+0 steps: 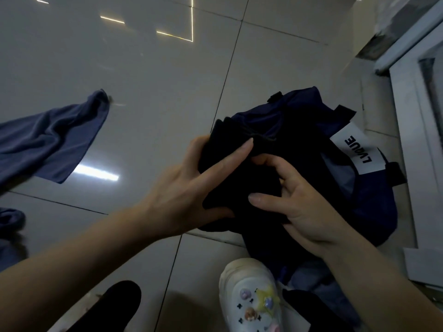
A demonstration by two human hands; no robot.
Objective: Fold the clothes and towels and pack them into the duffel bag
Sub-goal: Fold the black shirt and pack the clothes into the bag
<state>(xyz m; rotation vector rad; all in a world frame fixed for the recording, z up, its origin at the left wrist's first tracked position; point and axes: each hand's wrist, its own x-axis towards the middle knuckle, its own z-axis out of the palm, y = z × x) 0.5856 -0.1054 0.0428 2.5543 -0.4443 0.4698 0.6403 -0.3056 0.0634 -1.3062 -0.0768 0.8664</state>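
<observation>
Together, both hands' grip (237,185) clutches black garment (239,173) above duffel bag (374,202).

A white label (356,152) is showing on the side of the navy bag (374,207), carrying black block capitals that are reading roughly "LVDUE," the middle letters blurred. The lettering is running sideways along the label. No other text is showing legibly.

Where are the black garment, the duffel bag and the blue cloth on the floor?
black garment (239,178), head view, middle of the bundle between both hands.
duffel bag (374,207), head view, navy side panel.
blue cloth (48,142), head view, its middle folds.
</observation>
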